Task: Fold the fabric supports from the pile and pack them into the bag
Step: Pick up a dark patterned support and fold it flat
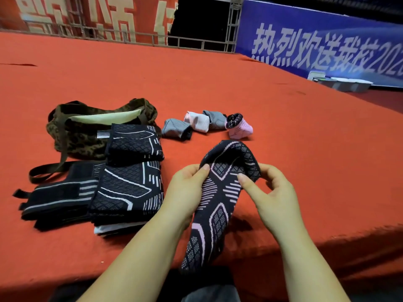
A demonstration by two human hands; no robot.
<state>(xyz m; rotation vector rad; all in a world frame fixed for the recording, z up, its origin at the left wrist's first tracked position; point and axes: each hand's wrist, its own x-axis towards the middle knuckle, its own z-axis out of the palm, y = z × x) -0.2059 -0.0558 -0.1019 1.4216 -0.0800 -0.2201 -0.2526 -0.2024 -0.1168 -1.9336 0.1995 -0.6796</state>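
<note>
Left hand (187,188) and right hand (272,192) both pinched black-pink support (218,199) above red table (283,127); camo bag (87,131) lay open left.

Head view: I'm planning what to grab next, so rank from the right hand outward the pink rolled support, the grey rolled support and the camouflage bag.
From the right hand:
1. Pink rolled fabric support, just beyond it, at the right end of the row.
2. Grey rolled fabric support, farther left, at the row's left end.
3. Camouflage fabric bag, far left, mouth open.

Even, fairly bright light; soft shadows toward the near edge; wide-angle bending at edges; background slightly soft.
</note>
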